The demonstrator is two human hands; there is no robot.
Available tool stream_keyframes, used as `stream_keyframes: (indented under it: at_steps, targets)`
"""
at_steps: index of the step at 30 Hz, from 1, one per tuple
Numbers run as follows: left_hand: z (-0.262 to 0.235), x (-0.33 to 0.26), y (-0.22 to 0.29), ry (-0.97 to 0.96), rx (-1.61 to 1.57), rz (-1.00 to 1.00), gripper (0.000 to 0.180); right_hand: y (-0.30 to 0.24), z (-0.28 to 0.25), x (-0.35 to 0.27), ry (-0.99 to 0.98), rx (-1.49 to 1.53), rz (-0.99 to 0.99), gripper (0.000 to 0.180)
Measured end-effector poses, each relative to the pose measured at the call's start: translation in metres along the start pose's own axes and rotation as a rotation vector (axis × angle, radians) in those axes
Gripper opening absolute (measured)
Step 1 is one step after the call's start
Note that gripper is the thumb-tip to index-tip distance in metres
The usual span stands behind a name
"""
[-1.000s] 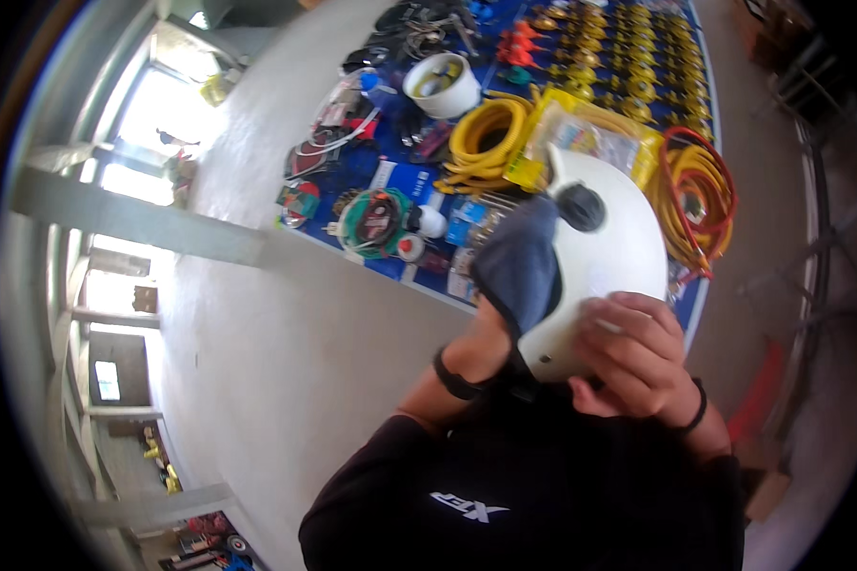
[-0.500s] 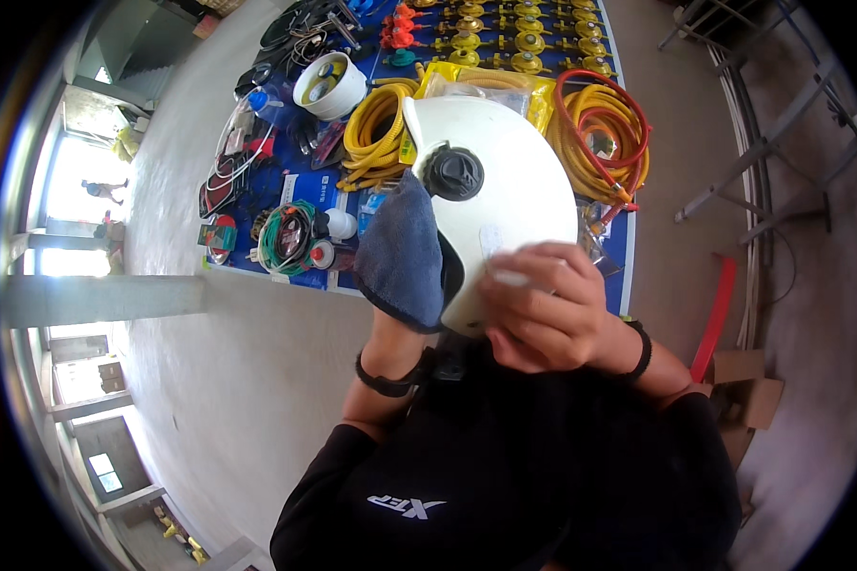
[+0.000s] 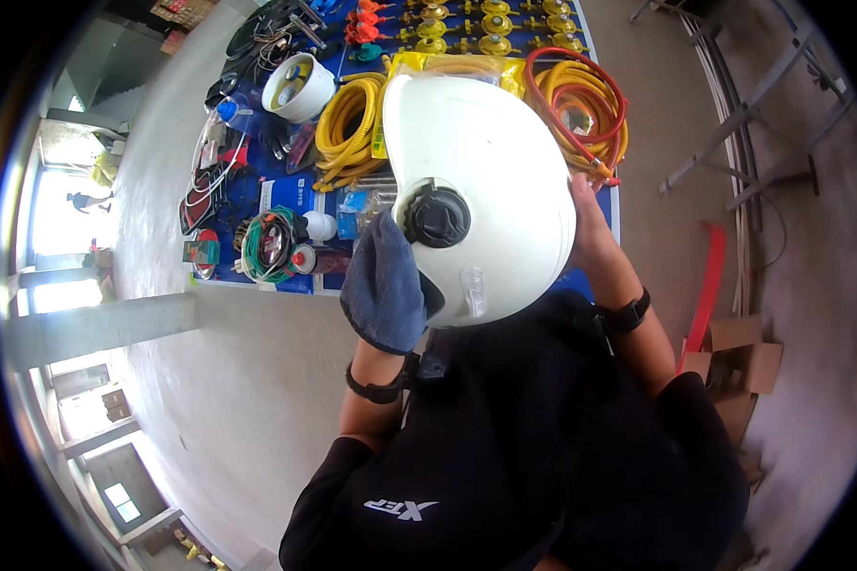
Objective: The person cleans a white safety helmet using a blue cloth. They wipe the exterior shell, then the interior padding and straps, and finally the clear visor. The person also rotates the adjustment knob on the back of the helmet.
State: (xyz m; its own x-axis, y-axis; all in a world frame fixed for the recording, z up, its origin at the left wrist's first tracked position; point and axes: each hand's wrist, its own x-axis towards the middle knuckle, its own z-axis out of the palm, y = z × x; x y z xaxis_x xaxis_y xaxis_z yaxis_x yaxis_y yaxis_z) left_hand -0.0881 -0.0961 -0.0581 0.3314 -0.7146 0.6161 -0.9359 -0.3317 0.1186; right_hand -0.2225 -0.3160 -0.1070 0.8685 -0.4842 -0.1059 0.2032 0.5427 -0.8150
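Observation:
A white helmet [image 3: 495, 181] with a round black knob [image 3: 437, 216] on its side is held in front of my chest. My left hand [image 3: 379, 364] is at the helmet's left edge, its fingers hidden under a blue-grey cloth [image 3: 383, 290] that presses against the rim. On the opposite side, my right hand [image 3: 592, 228] grips the helmet's edge, thumb showing and the other fingers hidden behind the shell. A small clear, wrinkled patch [image 3: 473, 291] sits on the shell below the knob.
Beyond the helmet, a blue-topped table [image 3: 613, 214] bears yellow hoses [image 3: 348, 128], a red hose [image 3: 625, 109], brass-coloured valves [image 3: 495, 45], a white tub [image 3: 300, 90] and a green wire coil [image 3: 269, 245]. Right of me, a cardboard box [image 3: 760, 366] and a red strip [image 3: 709, 285] lie on the floor.
My right hand has left the shell's near face, by the clear patch, and moved to the helmet's right edge. The helmet has turned slightly, its knob now lower. The cloth stays at the left edge.

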Motion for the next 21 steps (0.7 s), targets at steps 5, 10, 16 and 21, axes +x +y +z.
stream_keyframes:
  at_steps: [5, 10, 16, 21]
  targets:
    - [0.002, 0.006, 0.012, 0.055, -0.063, -0.199, 0.04, 0.013, 0.001, 0.0, -0.022, 0.061, -0.008, 0.107]
    - [0.009, 0.026, 0.011, 0.183, 0.093, -0.133, 0.049, 0.013, 0.005, 0.0, 0.045, -0.045, -0.135, 0.111]
    - [0.006, 0.028, 0.009, 0.253, -0.018, -0.145, 0.051, -0.009, 0.026, -0.02, 0.18, -0.473, -0.473, 0.117]
    - [-0.004, 0.029, -0.003, 0.248, -0.06, -0.161, 0.05, -0.02, 0.002, -0.031, 0.126, -0.591, -0.722, 0.104]
